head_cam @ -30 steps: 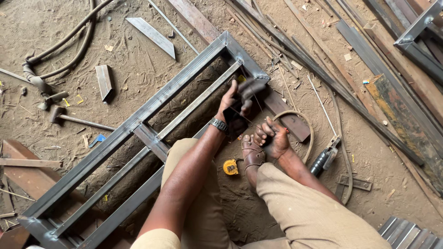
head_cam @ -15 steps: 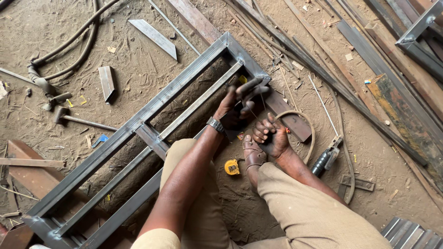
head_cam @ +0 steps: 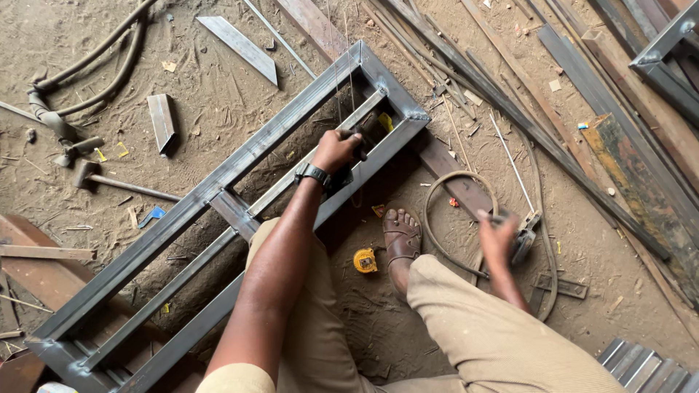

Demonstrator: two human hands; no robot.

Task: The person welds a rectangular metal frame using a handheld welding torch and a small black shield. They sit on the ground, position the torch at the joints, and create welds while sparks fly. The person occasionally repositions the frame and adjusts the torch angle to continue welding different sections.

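A hammer (head_cam: 91, 177) lies on the dirt floor (head_cam: 218, 94), left of the long steel frame (head_cam: 218, 182). The left hand (head_cam: 336, 150) is closed around a dark tool (head_cam: 364, 138) at the frame's inner bar, near its far end. A yellow tape measure (head_cam: 365, 260) sits beside the sandalled foot (head_cam: 402, 236). Right of the frame, the right hand (head_cam: 497, 236) reaches an angle grinder (head_cam: 524, 240); its grip is blurred, cannot tell.

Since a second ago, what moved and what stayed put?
The right hand left the foot and swung out to the angle grinder on the ground, touching it. The left hand stays on the dark tool at the steel frame. Frame, tape measure and hammer unmoved.
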